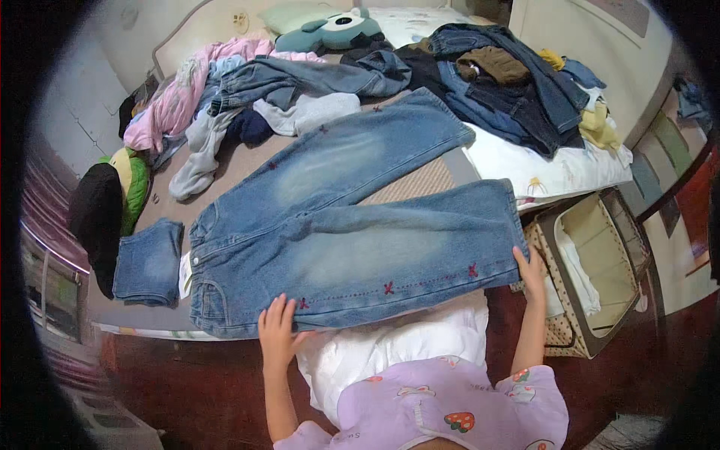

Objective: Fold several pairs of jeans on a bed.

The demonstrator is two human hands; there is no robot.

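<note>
A pair of faded blue jeans with red stitched bows along the near leg lies spread across the bed, waist to the left and legs to the right. My left hand rests on their near edge, fingers stretched out flat and thumb apart. At the far right corner of the near leg, my right hand pinches the hem. A white tag sticks out at the waistband. Just left of the waist sits a folded piece of denim.
Heaped clothes lie along the back: pink fabric, grey jeans, dark denim. A teal plush toy sits behind them. White bedding lies in front of me. A dotted fabric storage bin stands open at right.
</note>
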